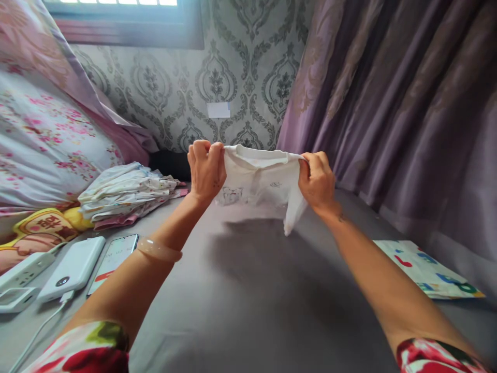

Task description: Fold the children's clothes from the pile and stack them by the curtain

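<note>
A small white baby shirt [256, 178] with a ribbed neckline and faint dark prints hangs in the air, stretched between both hands. My left hand [207, 168] is closed on its left shoulder, and my right hand [317, 181] pinches the right shoulder. One sleeve dangles below my right hand. The lower part of the shirt is blurred and swings above the grey sheet [248, 300], where its shadow falls.
Folded baby clothes [128, 191] are stacked at the left beside a yellow cushion [46, 223]. Nearer lie a phone [116, 256], a white power bank [73, 269] with a cable, and a power strip [25, 269]. A patterned folded cloth [427, 269] lies right; purple curtains [388, 103] hang behind.
</note>
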A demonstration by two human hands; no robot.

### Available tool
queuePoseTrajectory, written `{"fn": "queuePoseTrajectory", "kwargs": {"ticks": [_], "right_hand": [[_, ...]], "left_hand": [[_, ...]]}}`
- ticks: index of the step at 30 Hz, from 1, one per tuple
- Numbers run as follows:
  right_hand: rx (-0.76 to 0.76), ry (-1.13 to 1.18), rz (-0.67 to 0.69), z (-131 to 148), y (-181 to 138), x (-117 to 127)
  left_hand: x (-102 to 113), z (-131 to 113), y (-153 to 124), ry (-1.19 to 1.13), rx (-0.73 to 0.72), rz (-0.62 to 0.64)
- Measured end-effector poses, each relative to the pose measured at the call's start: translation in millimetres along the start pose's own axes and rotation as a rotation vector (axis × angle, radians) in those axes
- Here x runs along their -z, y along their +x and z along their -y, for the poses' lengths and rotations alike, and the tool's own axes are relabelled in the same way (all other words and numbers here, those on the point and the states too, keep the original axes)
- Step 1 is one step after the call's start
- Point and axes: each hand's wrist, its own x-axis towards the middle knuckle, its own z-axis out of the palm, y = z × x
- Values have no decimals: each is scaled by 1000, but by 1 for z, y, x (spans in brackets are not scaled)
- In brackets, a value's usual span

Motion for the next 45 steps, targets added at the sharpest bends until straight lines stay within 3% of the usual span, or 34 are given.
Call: {"fn": "queuePoseTrajectory", "kwargs": {"ticks": [5, 8, 11, 13, 16, 19, 22, 25, 29, 45], "right_hand": [[60, -8, 97, 11, -3, 50], [95, 109, 272, 18, 8, 80], [27, 277, 529, 17, 16, 88], [-59, 365, 738, 7, 13, 75], [-108, 397, 971, -19, -8, 32], [-115, 281, 1072, -46, -43, -20], [-80, 55, 1053, -59, -81, -57], [-34, -113, 1048, -61, -107, -76], [-7, -230, 1074, -61, -121, -89], [244, -392, 1169, -90, -99, -144]], "left_hand": [[48, -6, -7, 106, -129, -71], [78, -11, -6, 203, -214, -53], [89, -11, -7, 258, -260, 56], [79, -4, -13, 243, -247, 183], [39, 19, -39, 256, -230, 473], [-14, 45, -79, 292, -180, 713], [-57, 63, -118, 289, -124, 815], [-79, 72, -140, 299, -94, 821], [-89, 78, -145, 294, -105, 816], [-144, 106, -126, 329, -136, 845]]}}
